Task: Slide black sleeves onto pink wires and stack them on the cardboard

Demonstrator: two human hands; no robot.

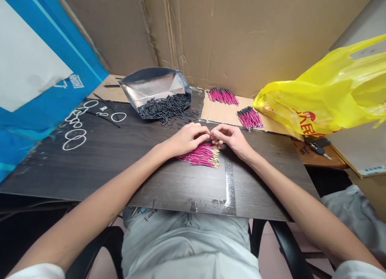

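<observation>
Over a pile of pink wires [200, 155] with gold metal ends, my left hand [190, 138] and my right hand [229, 137] meet fingertip to fingertip. The left thumb and fingers pinch what looks like a thin pink wire, its end showing in the gap between the hands. My right thumb and forefinger are closed at that end; whatever they grip is too small to make out. Behind my left hand, short black tubes [165, 107] spill from an open silver-lined bag [157, 84] onto the dark tabletop [262, 182].
Two bundles of pink wires with black ends, one farther back [223, 96] and one nearer [250, 118], lie on a cardboard sheet [211, 112]. A yellow plastic bag [319, 98] stands at right, near keys [318, 149]. White rings [74, 139] lie at left. Cardboard [241, 37] walls the back.
</observation>
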